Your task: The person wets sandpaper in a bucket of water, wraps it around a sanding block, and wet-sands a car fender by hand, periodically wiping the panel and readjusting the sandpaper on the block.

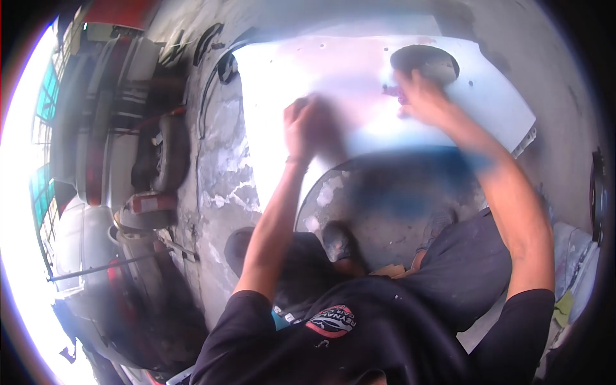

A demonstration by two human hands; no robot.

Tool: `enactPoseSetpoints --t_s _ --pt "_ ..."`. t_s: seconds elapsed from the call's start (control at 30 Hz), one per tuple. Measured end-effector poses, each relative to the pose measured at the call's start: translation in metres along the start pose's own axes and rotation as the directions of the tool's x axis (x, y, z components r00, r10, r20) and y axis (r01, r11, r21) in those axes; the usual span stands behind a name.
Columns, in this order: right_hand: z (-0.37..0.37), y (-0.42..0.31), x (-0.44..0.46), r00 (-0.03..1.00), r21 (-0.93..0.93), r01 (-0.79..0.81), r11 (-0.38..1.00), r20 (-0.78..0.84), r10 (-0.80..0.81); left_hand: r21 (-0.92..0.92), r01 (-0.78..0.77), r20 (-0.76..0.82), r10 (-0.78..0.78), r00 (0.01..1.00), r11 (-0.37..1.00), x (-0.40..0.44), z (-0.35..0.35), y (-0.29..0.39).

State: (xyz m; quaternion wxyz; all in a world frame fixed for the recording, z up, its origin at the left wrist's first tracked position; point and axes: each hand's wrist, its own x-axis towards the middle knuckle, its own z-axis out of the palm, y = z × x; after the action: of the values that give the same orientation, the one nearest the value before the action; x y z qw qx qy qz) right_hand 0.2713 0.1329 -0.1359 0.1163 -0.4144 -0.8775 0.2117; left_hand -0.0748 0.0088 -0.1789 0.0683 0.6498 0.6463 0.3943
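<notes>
A white car body panel (359,83) lies in front of me, with a large curved wheel-arch cutout on my side and an oval hole (427,62) at its upper right. Over the panel's left half is my left hand (301,122), its fingers curled in and slightly blurred; whatever they may hold is hidden. My right hand (422,97) is just below the oval hole, its fingers bent and smeared by motion. Beside those fingertips shows a small purple-red patch (402,96), too blurred to name. Small round holes dot the panel's upper part.
Car bumpers (106,122) and other body parts crowd the left side, near a bright window grille (46,192). Rough, stained concrete floor (221,160) surrounds the panel. My shoes (340,240) are by the wheel-arch cutout. A dark ring-shaped part (598,196) is at the right edge.
</notes>
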Motion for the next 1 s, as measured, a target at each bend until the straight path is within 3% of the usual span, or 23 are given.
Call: enactPoseSetpoints --t_s 0.03,0.07,0.13,0.17,0.27,0.33,0.37,0.43,0.5,0.6,0.63,0.7,0.73,0.77,0.87,0.9,0.97,1.0 --pt "0.003 0.003 0.0 1.0 -0.007 -0.004 1.0 0.005 0.004 -0.027 -0.073 0.023 0.074 0.997 0.997 0.016 0.032 0.019" --pt "0.008 0.009 0.001 0.998 -0.014 0.025 1.0 -0.065 -0.026 0.201 -0.317 0.066 0.31 0.948 0.927 0.038 0.057 0.051" --pt "0.003 0.019 0.006 0.991 -0.038 0.046 0.998 -0.127 -0.051 0.197 -0.269 0.045 0.265 0.963 0.943 0.066 0.092 0.105" --pt "-0.005 0.024 0.013 0.995 0.117 0.034 0.993 -0.101 -0.022 0.186 -0.265 0.033 0.263 0.964 0.946 0.066 0.091 0.11" --pt "-0.019 0.026 0.015 0.969 0.263 0.115 0.958 -0.241 -0.05 0.235 -0.293 0.087 0.28 0.956 0.927 0.037 0.077 0.103" --pt "-0.042 0.018 0.02 0.965 0.418 -0.181 0.89 -0.098 0.242 0.199 -0.273 0.007 0.278 0.961 0.941 -0.005 0.066 0.113" --pt "-0.049 0.014 0.021 0.958 0.39 -0.189 0.901 -0.129 0.256 0.197 -0.28 0.005 0.284 0.959 0.94 -0.001 0.07 0.114" --pt "-0.041 0.015 0.028 0.96 0.477 -0.131 0.869 -0.157 0.231 0.372 -0.201 0.001 0.216 0.976 0.906 0.0 0.078 0.117" --pt "-0.023 0.008 0.038 0.948 0.512 -0.036 0.858 -0.254 0.192 0.377 -0.131 0.005 0.139 0.99 0.917 0.043 0.097 0.121" --pt "-0.015 -0.02 0.055 0.918 0.387 0.035 0.921 -0.376 0.123 0.355 -0.04 0.09 0.008 0.996 0.934 0.078 0.099 0.143" --pt "-0.027 -0.041 0.059 0.952 0.392 -0.011 0.92 -0.276 0.13 0.366 0.002 0.159 -0.065 0.985 0.931 0.087 0.098 0.145" --pt "-0.042 -0.075 0.065 0.989 0.37 -0.025 0.929 -0.128 0.078 0.331 -0.047 0.023 0.042 0.999 0.942 0.05 0.133 0.11" --pt "-0.045 -0.093 0.069 0.989 0.319 -0.07 0.945 -0.104 0.108 0.291 -0.151 -0.128 0.195 0.972 0.945 0.023 0.127 0.121" --pt "-0.043 -0.104 0.073 0.99 0.238 -0.054 0.97 -0.112 0.083 0.293 -0.157 -0.124 0.2 0.972 0.943 0.019 0.123 0.124" --pt "-0.053 -0.119 0.067 0.987 0.119 -0.021 0.993 -0.157 0.04 0.108 -0.051 -0.092 0.061 0.994 0.993 0.036 0.125 0.132" --pt "-0.057 -0.117 0.064 0.982 0.144 -0.066 0.987 -0.166 0.09 0.03 0.141 0.076 -0.143 0.987 0.989 0.066 0.129 0.125" --pt "-0.063 -0.099 0.063 0.958 0.233 -0.144 0.962 -0.213 0.195 -0.019 0.332 0.245 -0.317 0.916 0.943 0.09 0.129 0.127" --pt "-0.061 -0.071 0.058 0.948 0.272 -0.064 0.96 -0.283 0.143 0.216 0.177 0.159 -0.213 0.964 0.96 0.093 0.125 0.132"
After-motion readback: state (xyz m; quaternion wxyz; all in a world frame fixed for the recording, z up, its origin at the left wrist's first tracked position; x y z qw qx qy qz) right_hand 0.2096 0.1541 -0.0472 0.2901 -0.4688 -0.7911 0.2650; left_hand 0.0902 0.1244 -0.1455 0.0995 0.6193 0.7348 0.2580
